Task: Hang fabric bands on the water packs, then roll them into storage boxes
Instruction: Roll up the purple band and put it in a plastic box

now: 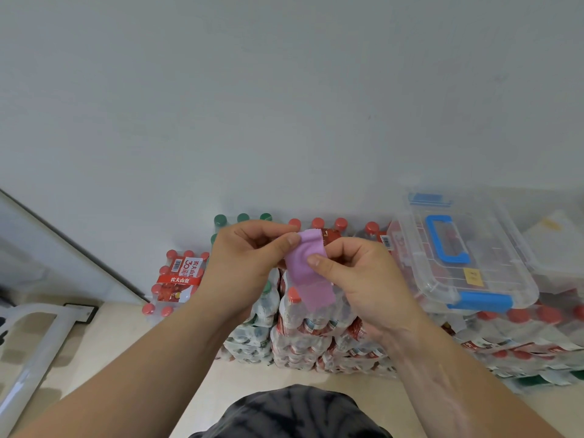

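I see both hands raised in front of the stacked water packs [303, 330], holding a purple fabric band [308, 273] between them. My left hand [249, 257] pinches the band's top end between thumb and curled fingers. My right hand [357, 279] pinches it lower down, thumb on the front face. The band's bottom edge hangs free in front of the red-capped bottles; it may be doubled over, but I cannot tell.

The packs stand against the wall [284, 105]. A clear storage box [493, 273] with a blue handle sits on the packs at right, its near edge overhanging slightly. A bare strip of floor [246, 377] lies between the packs and me.
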